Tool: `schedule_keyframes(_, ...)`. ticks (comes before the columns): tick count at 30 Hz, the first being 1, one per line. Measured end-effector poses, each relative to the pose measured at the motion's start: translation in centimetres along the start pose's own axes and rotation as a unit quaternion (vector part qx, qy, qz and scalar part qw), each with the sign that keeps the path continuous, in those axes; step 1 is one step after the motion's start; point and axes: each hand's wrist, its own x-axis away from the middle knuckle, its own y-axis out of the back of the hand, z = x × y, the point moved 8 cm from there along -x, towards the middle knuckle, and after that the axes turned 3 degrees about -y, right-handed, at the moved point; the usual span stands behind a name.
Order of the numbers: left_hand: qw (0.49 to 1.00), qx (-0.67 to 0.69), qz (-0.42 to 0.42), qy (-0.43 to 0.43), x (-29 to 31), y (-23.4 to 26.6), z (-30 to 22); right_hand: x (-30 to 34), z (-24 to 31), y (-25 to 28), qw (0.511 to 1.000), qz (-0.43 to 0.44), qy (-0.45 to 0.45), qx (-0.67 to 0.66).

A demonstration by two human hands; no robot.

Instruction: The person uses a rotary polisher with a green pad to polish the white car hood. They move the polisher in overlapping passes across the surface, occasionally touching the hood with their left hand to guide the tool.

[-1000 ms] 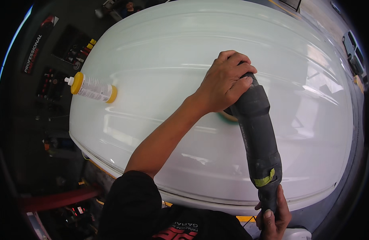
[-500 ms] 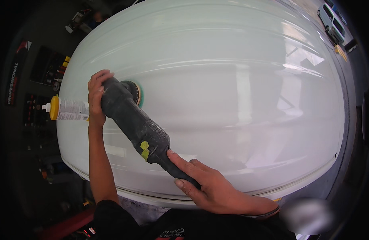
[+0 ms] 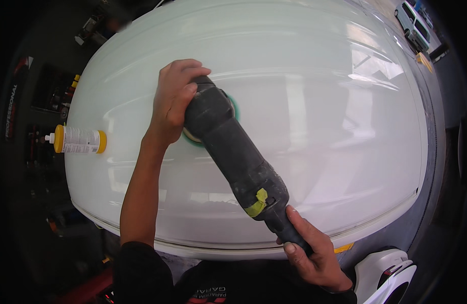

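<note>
Left fingers [image 3: 185, 65] cupping polisher [image 3: 231, 152], right fingers [image 3: 305, 224] wrapping handle [image 3: 282, 225]

The left hand [image 3: 174, 99] and right hand [image 3: 317, 253] are curled, the left farther forward.

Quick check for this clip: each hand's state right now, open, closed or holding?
Left hand: closed over the front end of the long black plastic polisher.
Right hand: closed, holding its narrow black rear handle.
</note>
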Motion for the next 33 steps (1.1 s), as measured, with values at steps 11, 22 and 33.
schedule_keyframes(11,0.998,-0.001,0.043,-0.039,-14.7,-11.2,-3.5,-3.9,-0.6,6.7,0.958,-0.282,-0.038,0.042)
schedule_keyframes(22,0.995,-0.068,0.038,-0.068,-11.6,1.7,10.7,-16.7,2.5,-4.7,0.992,-0.114,0.001,-0.053)
schedule_keyframes(33,0.976,-0.022,-0.073,0.205,-1.3,20.9,29.8,-29.5,6.4,-19.8,0.952,0.224,0.006,-0.210)
